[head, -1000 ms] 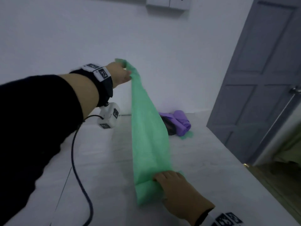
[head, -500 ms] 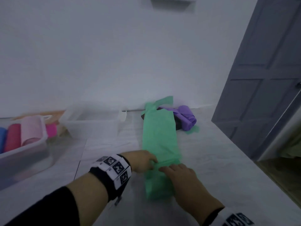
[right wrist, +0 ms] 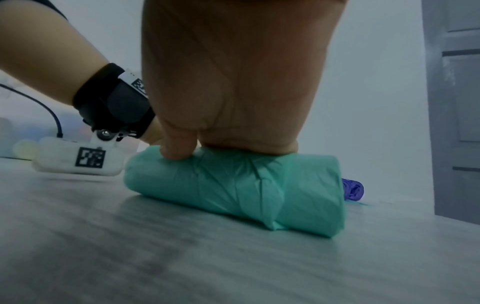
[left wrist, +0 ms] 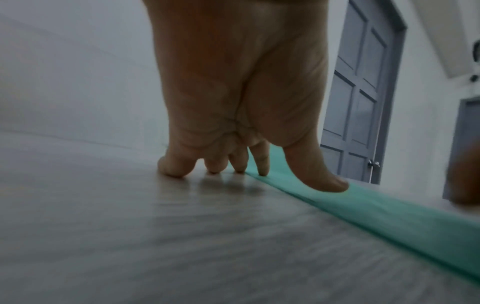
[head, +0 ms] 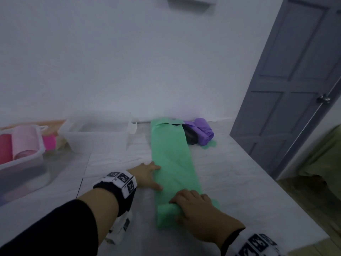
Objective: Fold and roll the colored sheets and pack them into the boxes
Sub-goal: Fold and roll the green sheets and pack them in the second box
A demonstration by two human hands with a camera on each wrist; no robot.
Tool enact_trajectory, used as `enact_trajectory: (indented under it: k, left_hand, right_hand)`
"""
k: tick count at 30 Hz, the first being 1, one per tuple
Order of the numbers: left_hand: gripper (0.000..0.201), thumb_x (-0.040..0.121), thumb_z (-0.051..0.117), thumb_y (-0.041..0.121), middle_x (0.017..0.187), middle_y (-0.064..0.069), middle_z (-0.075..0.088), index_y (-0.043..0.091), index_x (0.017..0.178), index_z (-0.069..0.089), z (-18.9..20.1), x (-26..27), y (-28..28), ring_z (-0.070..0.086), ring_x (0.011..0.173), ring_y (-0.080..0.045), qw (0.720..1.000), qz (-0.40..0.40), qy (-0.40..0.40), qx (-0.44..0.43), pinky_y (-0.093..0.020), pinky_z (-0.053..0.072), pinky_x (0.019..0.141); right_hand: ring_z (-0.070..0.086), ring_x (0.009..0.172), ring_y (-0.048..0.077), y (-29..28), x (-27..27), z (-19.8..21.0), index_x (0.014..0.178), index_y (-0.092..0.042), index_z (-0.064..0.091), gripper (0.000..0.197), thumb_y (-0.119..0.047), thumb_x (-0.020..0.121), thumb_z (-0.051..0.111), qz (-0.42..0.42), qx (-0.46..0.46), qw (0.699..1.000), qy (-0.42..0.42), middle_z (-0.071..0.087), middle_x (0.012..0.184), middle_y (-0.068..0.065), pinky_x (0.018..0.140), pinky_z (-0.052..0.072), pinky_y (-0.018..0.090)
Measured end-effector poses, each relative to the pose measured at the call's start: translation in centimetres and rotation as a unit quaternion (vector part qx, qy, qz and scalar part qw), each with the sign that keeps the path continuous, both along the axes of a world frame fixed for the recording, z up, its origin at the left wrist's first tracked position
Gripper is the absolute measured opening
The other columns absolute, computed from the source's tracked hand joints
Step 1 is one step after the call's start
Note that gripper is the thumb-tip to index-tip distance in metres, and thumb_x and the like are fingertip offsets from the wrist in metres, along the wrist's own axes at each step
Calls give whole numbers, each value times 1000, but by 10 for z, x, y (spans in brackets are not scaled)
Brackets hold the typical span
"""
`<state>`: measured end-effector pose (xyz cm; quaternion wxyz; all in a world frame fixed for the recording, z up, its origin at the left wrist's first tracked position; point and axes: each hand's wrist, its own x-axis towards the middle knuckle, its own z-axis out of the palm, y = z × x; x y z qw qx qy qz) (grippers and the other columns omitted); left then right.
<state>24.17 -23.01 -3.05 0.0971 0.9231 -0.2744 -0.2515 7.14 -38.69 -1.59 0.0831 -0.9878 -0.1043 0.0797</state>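
- Right hand: fingers curled over the rolled near end of the long green plastic sheet, clamped on it.
- Left hand: fingers spread straight, tips on the sheet's left edge and the grey table.
- The strip lies flat, running away to the far wall.
- Best bet: roll it forward evenly, keeping the edges square and the tension firm.
- Clear plastic box waits far left.
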Motion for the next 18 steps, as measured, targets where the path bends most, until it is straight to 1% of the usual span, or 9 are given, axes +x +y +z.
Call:
enact_trajectory:
  k: [2,4,7,9,10,12,14,16,18]
  left_hand:
    - [96,76,70,56,159,0,10,28,151,18,0,1,-1,17,144,-20,1000,6,-18,-5,-28,17,114]
    - [101,71,75,54,159,-1,10,28,151,19,0,1,-3,19,144,-18,999,2,-41,0,-25,16,114]
    - [103,69,77,54,159,0,10,29,151,20,1,2,-2,18,144,-17,999,0,-43,3,-27,17,116]
    - [100,70,75,56,159,1,11,30,150,21,1,2,-2,18,144,-17,999,5,-35,2,-28,17,116]
    - [96,73,71,57,159,1,12,30,150,22,2,2,-2,19,144,-17,999,7,-34,-1,-28,17,115]
    - [85,80,64,57,158,0,17,28,150,24,1,2,-3,21,144,-18,999,10,-42,-4,-28,18,115]
    - [80,83,63,53,157,-1,20,28,149,26,0,2,-4,23,143,-19,999,16,-48,-5,-27,19,114]
    - [79,83,65,50,157,0,21,28,149,27,0,2,-4,23,142,-18,999,19,-46,-6,-26,19,113]
    - [79,83,66,49,157,1,22,28,148,27,0,2,-4,24,142,-18,999,22,-43,-8,-25,19,112]
  right_hand:
    - [31,124,17,2,2,-3,132,-34,40,43,-43,91,48,-7,0,1000,-3,33,134,-6,102,23,35]
    - [34,123,18,2,6,-4,132,-34,42,43,-42,91,51,-10,5,1000,1,37,131,-5,101,24,33]
    - [41,121,16,1,14,-2,129,-38,45,41,-38,89,56,-28,41,999,-8,47,128,-7,102,24,31]
    - [43,121,15,2,17,-2,126,-39,48,36,-36,90,55,-34,49,998,-15,50,126,-8,105,22,32]
    - [41,121,15,4,18,-2,127,-39,48,35,-35,92,52,-32,43,998,-15,48,127,-7,105,22,33]
    - [37,120,19,7,21,-3,131,-36,49,36,-32,95,46,-24,15,999,-30,44,127,-5,98,25,33]
    - [38,116,22,10,24,0,130,-34,52,35,-29,95,46,-23,-4,999,-48,43,124,-3,91,28,33]
    - [44,112,22,14,28,6,123,-32,54,31,-27,93,49,-43,-5,997,-65,50,119,-2,88,30,33]
    - [50,108,23,19,30,10,116,-29,59,25,-27,92,50,-50,-30,995,-82,57,114,-1,85,31,32]
